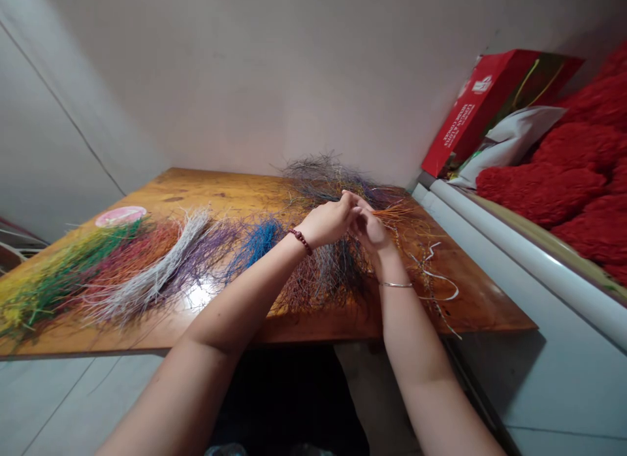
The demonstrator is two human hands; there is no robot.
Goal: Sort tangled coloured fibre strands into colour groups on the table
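Observation:
My left hand (329, 221) and my right hand (371, 226) meet above the right half of the wooden table (470, 293). The left hand's fingers are bent in a pinch against the right hand's fingertips; what lies between them is too small to make out. Thin orange strands (394, 213) stick out to the right from behind the right hand, whose fingers are curled. Under and in front of the hands lies a brown and grey bundle of wiry strands (328, 270). A tangled dark pile (323, 178) sits just behind them.
Leftward lie blue (262, 242), purple (208, 250), white (161, 273), orange, red, green and yellow (34, 286) bundles, with a pink disc (121, 216). White string (448, 283) lies on the right. Beyond the table are a red box (465, 110) and red fluffy material (553, 181).

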